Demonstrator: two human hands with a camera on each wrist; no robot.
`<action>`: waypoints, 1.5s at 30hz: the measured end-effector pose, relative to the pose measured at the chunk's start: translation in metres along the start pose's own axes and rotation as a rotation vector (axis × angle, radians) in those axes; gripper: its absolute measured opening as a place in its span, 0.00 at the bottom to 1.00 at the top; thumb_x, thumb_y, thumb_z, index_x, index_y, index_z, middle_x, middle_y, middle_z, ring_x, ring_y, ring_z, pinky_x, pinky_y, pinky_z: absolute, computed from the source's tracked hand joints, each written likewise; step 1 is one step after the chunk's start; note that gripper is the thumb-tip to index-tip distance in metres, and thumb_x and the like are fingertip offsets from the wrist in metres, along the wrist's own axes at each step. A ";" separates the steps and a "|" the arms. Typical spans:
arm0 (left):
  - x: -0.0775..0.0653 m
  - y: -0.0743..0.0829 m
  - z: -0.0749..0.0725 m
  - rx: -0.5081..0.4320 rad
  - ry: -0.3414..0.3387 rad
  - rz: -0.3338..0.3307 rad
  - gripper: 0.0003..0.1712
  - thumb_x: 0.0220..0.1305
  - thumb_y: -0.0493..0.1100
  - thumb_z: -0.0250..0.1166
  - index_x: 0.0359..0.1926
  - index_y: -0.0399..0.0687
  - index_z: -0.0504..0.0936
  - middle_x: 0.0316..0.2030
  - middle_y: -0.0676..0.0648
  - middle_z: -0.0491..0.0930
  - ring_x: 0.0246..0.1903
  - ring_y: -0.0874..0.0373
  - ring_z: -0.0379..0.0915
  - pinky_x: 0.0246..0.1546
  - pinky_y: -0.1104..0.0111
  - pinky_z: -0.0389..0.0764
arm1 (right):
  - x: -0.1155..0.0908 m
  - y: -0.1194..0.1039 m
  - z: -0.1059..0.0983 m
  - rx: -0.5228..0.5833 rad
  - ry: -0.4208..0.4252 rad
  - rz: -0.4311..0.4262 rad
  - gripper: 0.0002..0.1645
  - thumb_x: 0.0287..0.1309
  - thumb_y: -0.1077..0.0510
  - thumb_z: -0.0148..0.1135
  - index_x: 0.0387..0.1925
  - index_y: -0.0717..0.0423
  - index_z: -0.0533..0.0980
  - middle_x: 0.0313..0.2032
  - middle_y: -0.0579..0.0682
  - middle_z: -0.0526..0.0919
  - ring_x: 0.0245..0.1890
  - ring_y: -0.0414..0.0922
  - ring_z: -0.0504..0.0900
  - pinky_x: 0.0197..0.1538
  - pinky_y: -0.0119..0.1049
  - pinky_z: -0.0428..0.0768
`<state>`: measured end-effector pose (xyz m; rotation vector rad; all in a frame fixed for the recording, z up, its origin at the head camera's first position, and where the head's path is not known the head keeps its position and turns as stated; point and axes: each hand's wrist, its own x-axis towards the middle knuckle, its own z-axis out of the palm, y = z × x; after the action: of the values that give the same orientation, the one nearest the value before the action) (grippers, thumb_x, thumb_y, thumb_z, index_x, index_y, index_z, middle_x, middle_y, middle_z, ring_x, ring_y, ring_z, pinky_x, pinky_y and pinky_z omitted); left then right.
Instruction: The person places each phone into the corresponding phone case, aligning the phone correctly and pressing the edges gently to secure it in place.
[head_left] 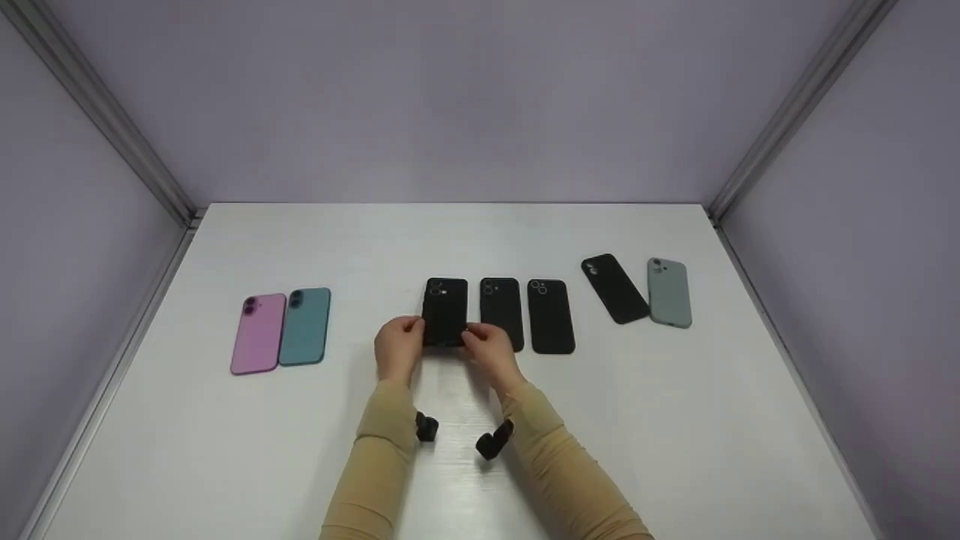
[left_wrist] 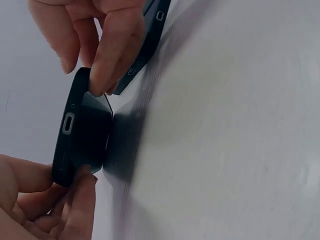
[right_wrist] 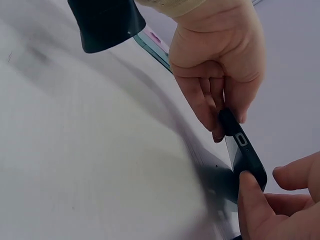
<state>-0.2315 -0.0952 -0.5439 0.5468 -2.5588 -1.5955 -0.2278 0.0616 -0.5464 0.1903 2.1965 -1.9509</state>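
Note:
Both hands hold the lower corners of a black phone in a case (head_left: 445,309), its near end raised off the white table with the camera end farther away. The left hand (head_left: 399,346) pinches the left corner, and the right hand (head_left: 491,352) grips the right one with its thumb against the underside. In the left wrist view the charging port end of the phone (left_wrist: 67,125) faces the camera. The right wrist view shows the phone's edge (right_wrist: 245,145) between both hands. Just right of it lies a second black phone (head_left: 504,307), partly behind the right hand.
Farther right are another black phone (head_left: 551,316), a slanted black phone case (head_left: 615,289) and a grey-green one (head_left: 669,292), the last two touching. On the left, a pink phone (head_left: 259,334) lies against a teal phone (head_left: 305,326). Walls enclose the table (head_left: 450,232).

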 end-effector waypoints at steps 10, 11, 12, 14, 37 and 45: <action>-0.003 0.003 0.001 0.177 -0.012 0.086 0.15 0.69 0.42 0.62 0.47 0.34 0.85 0.45 0.39 0.84 0.51 0.44 0.78 0.54 0.55 0.76 | -0.004 0.000 0.002 -0.135 0.047 0.001 0.20 0.68 0.61 0.59 0.54 0.73 0.76 0.51 0.64 0.81 0.51 0.53 0.81 0.53 0.38 0.80; -0.004 0.002 0.002 0.185 -0.013 0.093 0.15 0.69 0.42 0.62 0.47 0.34 0.85 0.45 0.38 0.85 0.50 0.43 0.79 0.53 0.55 0.76 | -0.004 0.001 0.001 -0.144 0.048 0.001 0.20 0.67 0.60 0.59 0.54 0.73 0.76 0.51 0.64 0.81 0.51 0.54 0.81 0.53 0.39 0.80; -0.004 0.002 0.002 0.190 -0.012 0.098 0.15 0.68 0.42 0.62 0.47 0.34 0.85 0.45 0.38 0.85 0.50 0.43 0.79 0.53 0.55 0.76 | -0.005 0.001 0.001 -0.145 0.046 0.000 0.20 0.67 0.60 0.59 0.54 0.73 0.76 0.51 0.65 0.81 0.52 0.54 0.81 0.53 0.39 0.79; -0.005 0.001 0.003 0.204 -0.009 0.113 0.15 0.68 0.42 0.62 0.46 0.34 0.85 0.44 0.38 0.85 0.49 0.43 0.79 0.53 0.55 0.76 | -0.005 0.002 0.000 -0.153 0.040 -0.005 0.21 0.67 0.60 0.59 0.54 0.73 0.76 0.51 0.65 0.81 0.52 0.55 0.81 0.54 0.40 0.79; -0.008 -0.004 0.003 0.230 -0.013 0.143 0.16 0.67 0.43 0.62 0.45 0.33 0.85 0.42 0.37 0.85 0.45 0.42 0.80 0.49 0.53 0.77 | -0.015 0.003 -0.001 -0.373 -0.035 -0.147 0.25 0.67 0.56 0.60 0.57 0.72 0.75 0.53 0.65 0.81 0.54 0.56 0.79 0.56 0.47 0.77; -0.011 -0.003 0.002 0.232 -0.025 0.131 0.16 0.66 0.43 0.63 0.45 0.33 0.85 0.41 0.37 0.85 0.45 0.42 0.80 0.49 0.53 0.77 | -0.016 0.006 -0.004 -0.361 -0.087 -0.127 0.27 0.67 0.56 0.60 0.60 0.71 0.73 0.55 0.64 0.79 0.57 0.56 0.78 0.58 0.47 0.76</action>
<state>-0.2207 -0.0905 -0.5458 0.3678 -2.7529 -1.2820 -0.2114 0.0667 -0.5477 -0.0895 2.5033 -1.5464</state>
